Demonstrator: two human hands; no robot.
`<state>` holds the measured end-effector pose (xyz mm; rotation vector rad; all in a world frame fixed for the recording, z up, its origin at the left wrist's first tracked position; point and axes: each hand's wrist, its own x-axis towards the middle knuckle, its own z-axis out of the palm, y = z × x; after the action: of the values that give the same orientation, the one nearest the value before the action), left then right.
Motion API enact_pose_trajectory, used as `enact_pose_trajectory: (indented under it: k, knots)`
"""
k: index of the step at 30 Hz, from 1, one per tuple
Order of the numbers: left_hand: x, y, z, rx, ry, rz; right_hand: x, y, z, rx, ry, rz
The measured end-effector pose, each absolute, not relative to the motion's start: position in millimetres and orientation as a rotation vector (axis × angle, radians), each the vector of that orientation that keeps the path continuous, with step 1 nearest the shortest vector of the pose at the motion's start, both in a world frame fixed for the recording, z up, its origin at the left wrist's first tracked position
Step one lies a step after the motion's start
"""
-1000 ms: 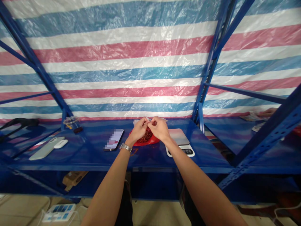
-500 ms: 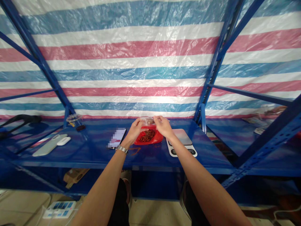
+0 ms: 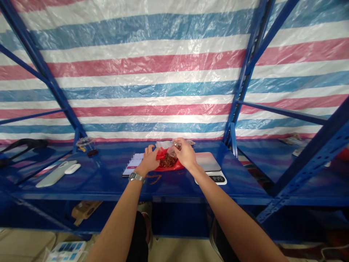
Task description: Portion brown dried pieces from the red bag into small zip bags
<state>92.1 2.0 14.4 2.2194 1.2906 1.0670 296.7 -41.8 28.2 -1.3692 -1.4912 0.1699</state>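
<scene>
A crumpled red plastic bag [image 3: 167, 162] lies on the blue steel shelf [image 3: 109, 185], holding a heap of small dark red pieces [image 3: 167, 161]. My left hand [image 3: 148, 160] grips its left edge, and a metal watch [image 3: 136, 177] sits on that wrist. My right hand [image 3: 185, 153] pinches a clear plastic bag [image 3: 175, 148] just above the heap, with some dark pieces inside it. A white paper or plastic piece [image 3: 164, 144] shows behind the red bag.
A digital kitchen scale [image 3: 208, 165] stands right of the hands, and a phone [image 3: 132, 163] lies partly under my left hand. Further left are a clear cup [image 3: 85, 143], a grey flat case [image 3: 53, 176] and a white mouse [image 3: 72, 168]. Blue uprights and a striped tarp [image 3: 152, 91] stand behind.
The clear bag has dropped and tilted over the red bag, and my hands have come closer together. My left hand has shifted left, onto the red bag's edge and over the phone.
</scene>
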Motion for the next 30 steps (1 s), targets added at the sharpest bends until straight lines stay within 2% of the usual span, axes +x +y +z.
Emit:
enact_pose_trajectory:
  k: [4,12,16,19,22,25,30]
  knots:
    - [93.0,13.7,16.9,2.234,1.329,1.148,287.4,-44.1,28.7,-1.377,-1.536,0.137]
    - [101.9,15.9,28.0,2.0,1.423,1.583,286.9,-36.8,33.2,-1.326,-1.546,0.123]
    - [110.1,-3.9,43.9,2.096,1.296,1.684,286.4,-35.6,33.6,-1.3,-1.518,0.139]
    - [118.4,-23.0,54.6,2.406,1.174,1.571,283.9,-36.6,33.8,-1.288,-1.52,0.163]
    - [128.5,-34.1,51.6,2.574,1.287,1.289,280.3,-38.6,35.1,-1.253,-1.518,0.198]
    - [137.1,-32.7,36.7,2.617,1.449,1.049,277.6,-40.5,36.2,-1.221,-1.531,0.247]
    - [140.7,-18.4,18.5,2.603,1.544,0.891,280.7,-40.5,34.6,-1.192,-1.589,0.266]
